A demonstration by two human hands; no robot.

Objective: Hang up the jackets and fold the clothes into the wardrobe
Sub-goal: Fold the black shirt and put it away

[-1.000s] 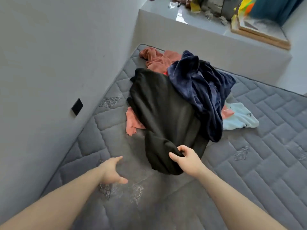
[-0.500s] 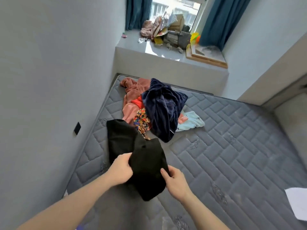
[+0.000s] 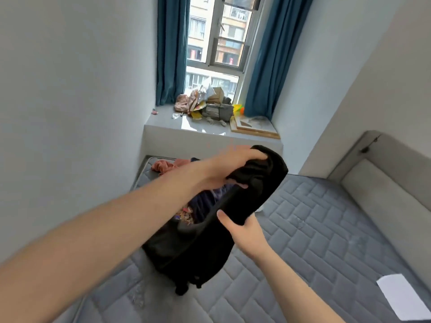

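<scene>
Left hand (image 3: pixel 235 167) grips bunched top of black garment (image 3: pixel 200 243), right hand (image 3: pixel 245 231) pinches its lower fold, fabric hanging over grey quilted mattress (image 3: pixel 314 229).

two bare forearms enter from the lower edge of the head view, each ending in a bare hand. left forearm (image 3: pixel 98 231): long, broad near the camera and tapering toward the wrist, uncovered along its whole visible length; no sleeve, cuff, watch or band shows on it. left hand (image 3: pixel 233 166): ungloved, with no ring visible. right forearm (image 3: pixel 300 292): likewise uncovered from the frame edge to the wrist. right hand (image 3: pixel 247 231): ungloved, thumb nail short and plain. the rest of the body and any clothing lie outside the frame.
</scene>
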